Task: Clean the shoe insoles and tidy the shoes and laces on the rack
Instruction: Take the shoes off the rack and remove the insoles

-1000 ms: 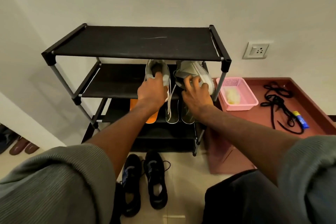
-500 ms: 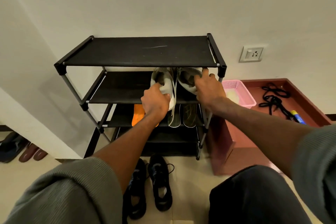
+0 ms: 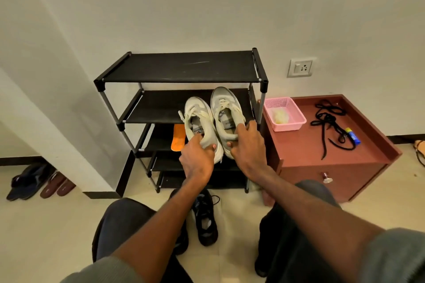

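Two pale grey sneakers are held side by side in front of the black shoe rack [image 3: 179, 68], level with its second shelf. My left hand [image 3: 197, 158] grips the heel of the left sneaker [image 3: 198, 117]. My right hand [image 3: 249, 147] grips the heel of the right sneaker [image 3: 226, 110]. Their toes point toward the wall and their openings face up. An orange insole [image 3: 178, 136] lies on a lower shelf, partly hidden by the left sneaker. Black laces [image 3: 330, 123] lie loose on the red-brown cabinet [image 3: 305, 149] to the right.
A pink basket [image 3: 285, 114] holding something pale sits on the cabinet's near-left corner, and a blue and yellow tube [image 3: 353, 135] lies by the laces. Black sneakers [image 3: 204, 218] stand on the floor between my knees. Dark and brown slippers [image 3: 39, 182] sit at far left. A wall socket [image 3: 300, 68] is above the cabinet.
Both hands have drawn the grey sneakers out from under the top shelf toward me. The camera has pulled back and risen, so the rack looks smaller.
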A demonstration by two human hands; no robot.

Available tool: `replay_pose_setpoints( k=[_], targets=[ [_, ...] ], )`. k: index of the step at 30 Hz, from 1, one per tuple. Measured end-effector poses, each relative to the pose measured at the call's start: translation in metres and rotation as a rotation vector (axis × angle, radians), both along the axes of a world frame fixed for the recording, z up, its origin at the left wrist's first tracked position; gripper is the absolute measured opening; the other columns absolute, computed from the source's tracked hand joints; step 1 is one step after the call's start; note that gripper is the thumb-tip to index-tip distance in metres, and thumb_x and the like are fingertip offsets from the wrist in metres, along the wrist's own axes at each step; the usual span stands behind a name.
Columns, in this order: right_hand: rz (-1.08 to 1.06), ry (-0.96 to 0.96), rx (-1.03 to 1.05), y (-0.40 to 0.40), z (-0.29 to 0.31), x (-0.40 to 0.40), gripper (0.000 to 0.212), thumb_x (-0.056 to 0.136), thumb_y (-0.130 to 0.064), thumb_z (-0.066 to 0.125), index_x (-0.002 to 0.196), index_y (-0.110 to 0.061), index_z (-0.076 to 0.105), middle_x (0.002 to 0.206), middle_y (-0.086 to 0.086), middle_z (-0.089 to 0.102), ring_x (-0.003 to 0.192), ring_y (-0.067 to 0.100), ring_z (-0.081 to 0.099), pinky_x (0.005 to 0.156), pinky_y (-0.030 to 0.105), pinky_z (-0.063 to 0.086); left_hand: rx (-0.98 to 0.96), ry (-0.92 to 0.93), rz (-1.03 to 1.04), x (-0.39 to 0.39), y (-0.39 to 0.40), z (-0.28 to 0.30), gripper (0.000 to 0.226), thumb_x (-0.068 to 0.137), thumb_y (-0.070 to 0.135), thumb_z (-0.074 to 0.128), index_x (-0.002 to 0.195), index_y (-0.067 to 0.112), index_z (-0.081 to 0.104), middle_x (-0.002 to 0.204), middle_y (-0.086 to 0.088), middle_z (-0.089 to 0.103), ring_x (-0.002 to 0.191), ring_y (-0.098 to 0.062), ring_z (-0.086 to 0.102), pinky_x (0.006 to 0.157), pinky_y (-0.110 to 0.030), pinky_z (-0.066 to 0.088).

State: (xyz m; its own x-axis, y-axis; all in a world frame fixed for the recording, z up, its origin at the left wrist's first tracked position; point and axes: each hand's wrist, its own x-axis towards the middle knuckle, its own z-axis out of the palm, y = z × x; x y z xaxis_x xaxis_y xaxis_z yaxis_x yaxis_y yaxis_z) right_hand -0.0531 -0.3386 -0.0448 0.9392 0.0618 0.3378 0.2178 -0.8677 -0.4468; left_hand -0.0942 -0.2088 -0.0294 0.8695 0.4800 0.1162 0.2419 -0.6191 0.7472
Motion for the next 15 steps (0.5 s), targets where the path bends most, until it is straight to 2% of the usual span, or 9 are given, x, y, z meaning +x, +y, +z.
replay_pose_setpoints(
  k=[3, 6, 8, 12, 15],
  targets=[
    [-0.055, 0.037, 0.042, -0.013, -0.020, -0.021, 0.040, 0.086, -0.025, 0.082, 0.115, -0.013, 0.058, 0.120, 0.009, 0.048, 0.095, 0.025, 0.059, 0.078, 0.038, 0.057, -0.004, 0.001, -0.057, -0.016, 0.001, -0.016, 0.027, 0.091, 0.028, 0.078, 0.116, 0.021, 0.067, 0.111, 0.003, 0.071, 0.102, -0.014, 0.067, 0.077, -0.022, 0.043],
    [-0.094, 0.069, 0.027, -0.028, -0.035, -0.033, 0.038, 0.086, -0.026, 0.082, 0.112, -0.013, 0.058, 0.116, 0.008, 0.048, 0.091, 0.023, 0.057, 0.076, 0.038, 0.056, 0.008, -0.001, -0.124, -0.021, -0.002, -0.025, 0.028, 0.092, 0.025, 0.077, 0.117, 0.022, 0.067, 0.116, 0.002, 0.071, 0.110, -0.017, 0.067, 0.084, -0.026, 0.048],
    [-0.115, 0.087, 0.022, -0.035, -0.040, -0.034, 0.036, 0.086, -0.025, 0.083, 0.109, -0.013, 0.057, 0.114, 0.007, 0.047, 0.089, 0.023, 0.056, 0.074, 0.037, 0.054, 0.020, 0.014, -0.159, -0.020, -0.006, -0.030, 0.027, 0.092, 0.024, 0.077, 0.117, 0.022, 0.067, 0.116, 0.001, 0.070, 0.110, -0.018, 0.066, 0.087, -0.030, 0.053],
    [-0.111, 0.124, -0.006, -0.035, -0.043, -0.027, 0.034, 0.089, -0.029, 0.079, 0.109, -0.012, 0.058, 0.116, 0.007, 0.047, 0.089, 0.023, 0.057, 0.071, 0.032, 0.041, 0.051, 0.047, -0.174, -0.008, -0.011, -0.047, 0.026, 0.093, 0.029, 0.073, 0.116, 0.028, 0.061, 0.114, -0.001, 0.065, 0.105, -0.023, 0.067, 0.085, -0.040, 0.061],
    [-0.124, 0.151, -0.032, -0.034, -0.046, -0.016, 0.033, 0.090, -0.028, 0.079, 0.111, -0.012, 0.059, 0.119, 0.006, 0.046, 0.092, 0.023, 0.060, 0.073, 0.032, 0.042, 0.103, 0.092, -0.188, 0.003, -0.015, -0.053, 0.028, 0.096, 0.029, 0.068, 0.121, 0.022, 0.058, 0.118, -0.008, 0.058, 0.102, -0.028, 0.065, 0.085, -0.044, 0.060]
  ],
)
